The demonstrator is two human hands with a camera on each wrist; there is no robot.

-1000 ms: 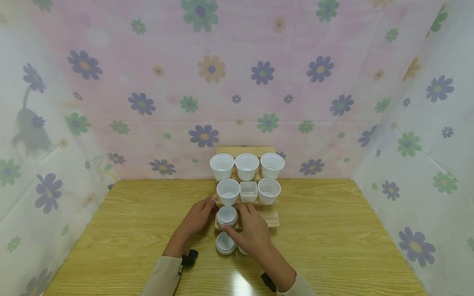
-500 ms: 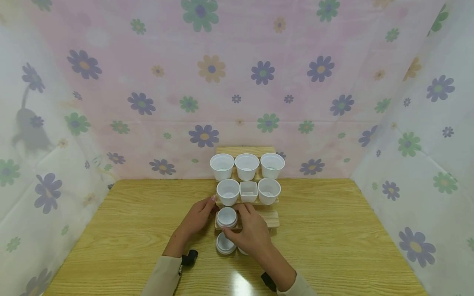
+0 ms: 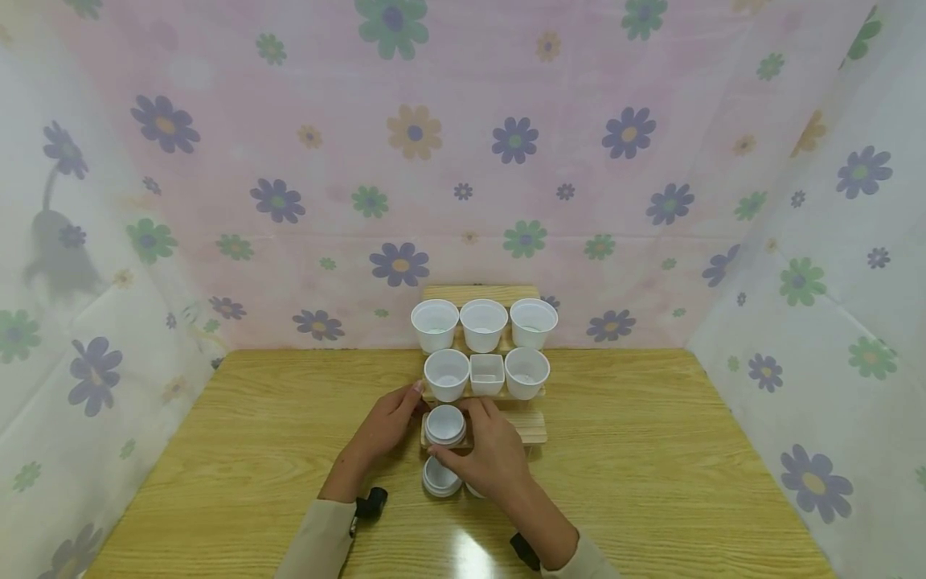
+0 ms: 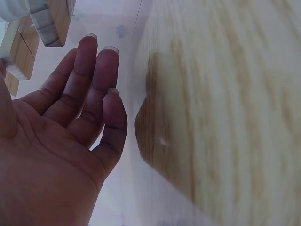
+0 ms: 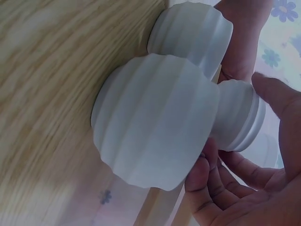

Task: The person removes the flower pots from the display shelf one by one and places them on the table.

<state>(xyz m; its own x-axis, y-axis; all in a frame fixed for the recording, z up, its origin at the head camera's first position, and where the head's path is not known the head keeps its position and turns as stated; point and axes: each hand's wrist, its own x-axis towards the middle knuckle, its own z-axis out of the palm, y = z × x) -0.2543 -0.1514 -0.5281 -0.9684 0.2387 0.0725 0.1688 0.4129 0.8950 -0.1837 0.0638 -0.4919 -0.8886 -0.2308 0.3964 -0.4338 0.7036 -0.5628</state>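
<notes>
Fingers of my right hand point(image 3: 486, 458) curl around the low white ribbed plastic pot point(image 3: 444, 425) that stands on the lowest step of the small stepped rack of pale wood point(image 3: 534, 428). My left hand point(image 3: 387, 425) lies on the other side of this pot; the left wrist view shows its fingers point(image 4: 96, 89) straight and a little apart, holding nothing, and I cannot tell if they touch the pot.

I count eight white pots. Three round smooth plastic cups point(image 3: 483, 324) stand on the top step. On the middle step are two more round cups point(image 3: 446, 374) with one small square white pot point(image 3: 487, 374) between them. A second ribbed pot point(image 3: 440, 477) sits on the yellow wood-grain counter point(image 3: 651, 466), just before the rack. The ribbed pots have rounded, fluted walls.
</notes>
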